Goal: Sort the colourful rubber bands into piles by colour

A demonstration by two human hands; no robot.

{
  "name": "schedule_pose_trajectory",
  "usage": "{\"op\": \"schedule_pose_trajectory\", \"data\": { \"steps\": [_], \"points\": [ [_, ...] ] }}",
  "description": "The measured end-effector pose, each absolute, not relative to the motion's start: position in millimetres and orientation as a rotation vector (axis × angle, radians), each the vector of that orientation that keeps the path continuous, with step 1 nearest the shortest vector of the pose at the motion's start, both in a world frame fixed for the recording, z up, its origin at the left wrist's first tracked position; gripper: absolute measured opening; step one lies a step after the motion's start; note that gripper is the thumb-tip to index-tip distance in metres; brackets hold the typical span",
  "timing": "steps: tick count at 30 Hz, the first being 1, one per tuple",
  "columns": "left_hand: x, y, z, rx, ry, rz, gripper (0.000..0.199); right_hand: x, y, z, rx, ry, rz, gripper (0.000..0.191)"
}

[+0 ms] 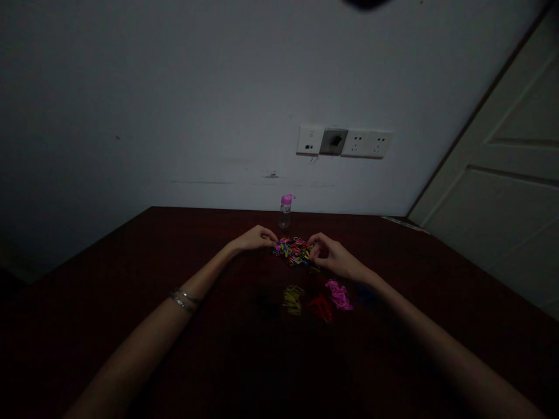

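Note:
A mixed heap of colourful rubber bands (pixel 294 251) lies on the dark table, between my two hands. My left hand (pixel 257 238) reaches the heap's left edge, thumb and fingers drawn together at some pink bands; what they grip, if anything, is too small to make out. At the right edge, my right hand (pixel 331 255) is curled, with thumb and fingertips pinched against the bands, and anything in them is hidden. Nearer to me lie sorted piles: yellow bands (pixel 292 299), red bands (pixel 321 308), pink bands (pixel 339 295) and dim blue bands (pixel 365 294) beside my right forearm.
Behind the heap stands a clear bottle (pixel 285 217) with a pink lid. A faint dark pile (pixel 265 304) lies left of the yellow bands. The dark red table (pixel 196 224) meets a pale wall with a row of sockets (pixel 345 143); a white door (pixel 502 151) is at right.

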State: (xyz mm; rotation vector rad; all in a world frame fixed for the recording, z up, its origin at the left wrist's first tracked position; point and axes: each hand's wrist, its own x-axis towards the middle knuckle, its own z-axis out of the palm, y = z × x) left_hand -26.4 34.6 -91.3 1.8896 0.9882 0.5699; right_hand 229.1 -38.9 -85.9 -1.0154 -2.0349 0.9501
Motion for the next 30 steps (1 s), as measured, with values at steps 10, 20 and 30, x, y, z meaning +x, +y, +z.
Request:
{"op": "schedule_pose_trajectory", "data": {
  "steps": [10, 20, 30],
  "points": [
    [32.1, -12.1, -86.5, 1.777, 0.672, 0.589, 0.051, 217.3, -37.2, -93.9, -0.901, -1.735, 1.286, 0.036],
    [33.5, -3.8, -100.6, 1.694, 0.847, 0.662, 0.024, 217.5, -29.2, -103.7, -0.965, -1.511, 1.287, 0.041],
    [25.3, 4.2, -105.3, 1.722, 0.911, 0.618, 0.022, 225.0, -25.3, -103.7, -1.021, -1.42, 1.306, 0.045]
  ]
}}
